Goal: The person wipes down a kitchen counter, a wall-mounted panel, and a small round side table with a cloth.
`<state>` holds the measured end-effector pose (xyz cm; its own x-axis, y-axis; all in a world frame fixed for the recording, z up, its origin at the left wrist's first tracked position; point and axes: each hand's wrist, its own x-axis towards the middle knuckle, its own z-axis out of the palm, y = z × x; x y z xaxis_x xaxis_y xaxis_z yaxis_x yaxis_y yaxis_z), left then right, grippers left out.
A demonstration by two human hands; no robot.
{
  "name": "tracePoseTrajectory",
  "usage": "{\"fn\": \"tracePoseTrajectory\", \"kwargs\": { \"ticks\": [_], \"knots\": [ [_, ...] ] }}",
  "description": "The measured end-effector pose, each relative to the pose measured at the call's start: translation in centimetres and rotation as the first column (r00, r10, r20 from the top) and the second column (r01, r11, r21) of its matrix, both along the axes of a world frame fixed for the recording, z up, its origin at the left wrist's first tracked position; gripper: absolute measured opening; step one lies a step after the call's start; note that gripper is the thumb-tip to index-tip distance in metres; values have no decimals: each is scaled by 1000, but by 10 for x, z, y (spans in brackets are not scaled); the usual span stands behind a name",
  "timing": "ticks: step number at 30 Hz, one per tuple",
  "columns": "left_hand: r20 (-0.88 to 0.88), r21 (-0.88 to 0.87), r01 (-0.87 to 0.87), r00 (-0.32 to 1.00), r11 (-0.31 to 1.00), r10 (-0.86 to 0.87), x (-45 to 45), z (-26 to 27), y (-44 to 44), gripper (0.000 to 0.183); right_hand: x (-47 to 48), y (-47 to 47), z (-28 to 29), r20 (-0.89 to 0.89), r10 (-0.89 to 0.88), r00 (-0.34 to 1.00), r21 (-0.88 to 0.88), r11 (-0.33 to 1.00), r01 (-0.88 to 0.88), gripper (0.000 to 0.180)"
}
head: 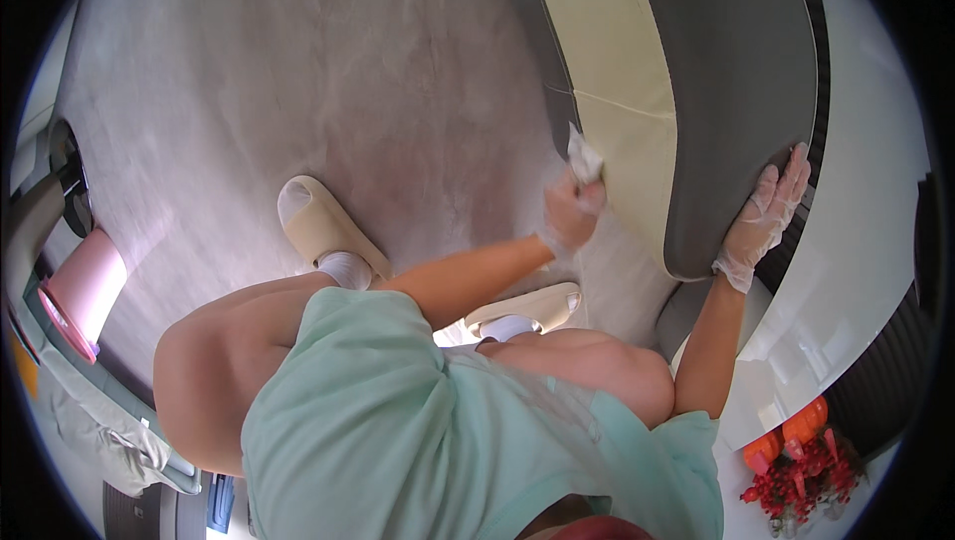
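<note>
My left hand (573, 213), in a thin clear glove, pinches a crumpled white wipe (585, 155). The wipe is at the lower edge of the cream leather-like side panel (625, 92) of a curved upholstered piece of furniture. My left hand is slightly blurred. My right hand (767, 212), also gloved, lies flat with the palm down on the dark grey leather-like top (735, 85) of the same piece, near its outer edge. Nothing shows in it, though its palm is hidden.
A glossy white curved surface (858, 189) borders the furniture on the right. Red berries (806, 476) and orange pumpkin decorations (804, 421) are at lower right. A pink bin (86, 294) stands at left on the grey floor (418, 92). Beige slippers (328, 223) are on my feet.
</note>
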<state>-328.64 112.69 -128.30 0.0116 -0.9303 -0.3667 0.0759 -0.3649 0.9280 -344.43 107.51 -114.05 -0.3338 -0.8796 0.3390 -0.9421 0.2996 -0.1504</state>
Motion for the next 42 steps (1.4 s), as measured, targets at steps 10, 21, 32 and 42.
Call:
{"fn": "tracePoseTrajectory", "kwargs": {
  "ticks": [10, 21, 32, 42],
  "knots": [
    [-148, -270, -156, 982, 950, 119, -9, 59, -52, 3, -7, 2, 0, -27, -54, 998, -1, 999, 54, 42],
    [150, 202, -56, 988, 978, 26, -6, -65, -83, 32, -7, 6, 7, -36, -59, 998, -16, 998, 59, 43],
    [510, -698, 542, 835, 467, -207, 17, 37, -367, 24, 3, 2, 18, -214, -183, 960, -60, 983, 174, 49],
    [-200, -77, 588, 782, 805, -590, 55, 127, -306, 55, -20, 74, 31, 696, -257, 670, -121, 879, 462, 65]
  ]
}}
